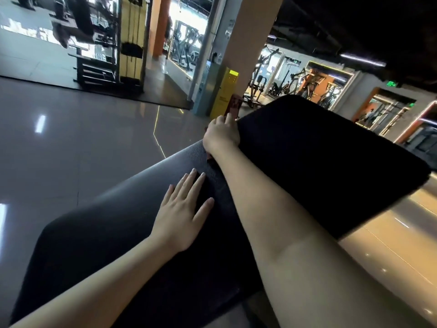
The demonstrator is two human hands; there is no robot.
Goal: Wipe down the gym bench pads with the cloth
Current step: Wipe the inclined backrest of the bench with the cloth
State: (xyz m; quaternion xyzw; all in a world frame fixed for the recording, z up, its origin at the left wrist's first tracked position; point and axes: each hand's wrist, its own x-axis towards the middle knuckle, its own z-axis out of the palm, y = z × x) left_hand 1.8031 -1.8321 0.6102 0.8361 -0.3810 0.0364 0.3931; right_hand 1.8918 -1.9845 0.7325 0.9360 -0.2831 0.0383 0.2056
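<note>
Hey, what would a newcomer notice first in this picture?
The left hand lies flat on the near pad, lower middle. The right hand grips the left edge of the raised pad, centre right. Behind them, a yellow rack stands at upper left beyond the glossy floor.

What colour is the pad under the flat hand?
The pad is black, seen in the head view.
</note>
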